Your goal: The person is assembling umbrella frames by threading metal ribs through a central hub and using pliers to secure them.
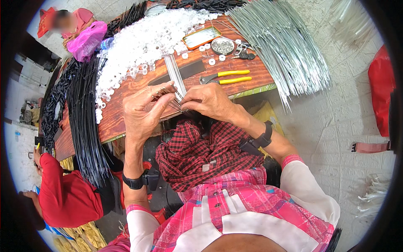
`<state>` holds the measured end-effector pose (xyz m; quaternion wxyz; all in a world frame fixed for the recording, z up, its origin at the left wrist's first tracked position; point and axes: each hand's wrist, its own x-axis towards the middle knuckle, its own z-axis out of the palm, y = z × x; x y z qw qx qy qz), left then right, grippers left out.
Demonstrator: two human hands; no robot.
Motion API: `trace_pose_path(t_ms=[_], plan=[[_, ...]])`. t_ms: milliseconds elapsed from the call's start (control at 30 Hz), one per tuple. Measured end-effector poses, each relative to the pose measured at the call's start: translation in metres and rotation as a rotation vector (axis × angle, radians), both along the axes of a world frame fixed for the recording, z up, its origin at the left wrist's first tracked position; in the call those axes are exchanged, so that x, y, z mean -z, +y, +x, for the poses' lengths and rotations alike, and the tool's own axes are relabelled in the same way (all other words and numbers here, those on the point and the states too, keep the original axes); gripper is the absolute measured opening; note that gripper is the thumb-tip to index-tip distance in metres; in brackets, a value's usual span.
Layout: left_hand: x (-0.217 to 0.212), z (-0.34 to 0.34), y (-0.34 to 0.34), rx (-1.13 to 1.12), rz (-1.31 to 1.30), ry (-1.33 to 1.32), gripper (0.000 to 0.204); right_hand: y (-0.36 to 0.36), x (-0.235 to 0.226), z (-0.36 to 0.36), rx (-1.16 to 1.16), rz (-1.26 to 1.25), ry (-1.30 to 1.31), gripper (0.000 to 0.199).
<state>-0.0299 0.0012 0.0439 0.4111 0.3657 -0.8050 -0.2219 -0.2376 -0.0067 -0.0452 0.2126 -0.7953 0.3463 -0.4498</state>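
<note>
Several thin metal rods (166,101) are in my left hand (147,108), whose thumb and fingers are closed round them. At the near ends of these rods, my right hand (210,101) is pinched. What lies between its fingertips is too small to make out. Just beyond both hands, a row of straight silvery rods (173,69) lies on the wooden table (138,92), across a dark flat bar (191,69). Pliers with yellow handles (233,77) rest to the right of the bar, nearest my right hand.
White plastic rings (142,38) are heaped at the back. Nearby are an orange-rimmed tray (202,38), a round tin (222,46) and keys (244,53). Bundles of silvery rods (289,50) and black strips (84,113) overhang the edges. A person in red (67,193) sits at left, another beyond.
</note>
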Motion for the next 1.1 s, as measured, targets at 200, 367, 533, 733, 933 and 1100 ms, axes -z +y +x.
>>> trace_pose_path(t_ms=[200, 367, 533, 733, 933, 1100], plan=[[0.003, -0.003, -0.001, 0.012, 0.06, 0.053, 0.025, 0.001, 0.0, 0.002, 0.017, -0.02, 0.04, 0.019], [0.004, -0.005, 0.0, 0.025, 0.1, 0.082, 0.024, 0.0, -0.002, 0.001, 0.013, -0.04, 0.08, 0.018], [0.005, -0.003, 0.002, 0.035, 0.142, 0.082, 0.023, 0.006, -0.011, 0.002, -0.005, 0.019, 0.122, 0.018], [0.004, -0.008, 0.003, 0.006, 0.226, 0.133, 0.021, 0.009, -0.022, 0.013, 0.09, -0.093, -0.069, 0.02], [-0.004, -0.007, -0.007, 0.041, -0.003, 0.003, 0.022, 0.001, -0.023, 0.012, 0.033, -0.137, -0.034, 0.011], [-0.003, -0.008, -0.007, 0.011, 0.002, -0.042, 0.027, -0.002, -0.022, 0.011, 0.026, -0.094, -0.042, 0.012]])
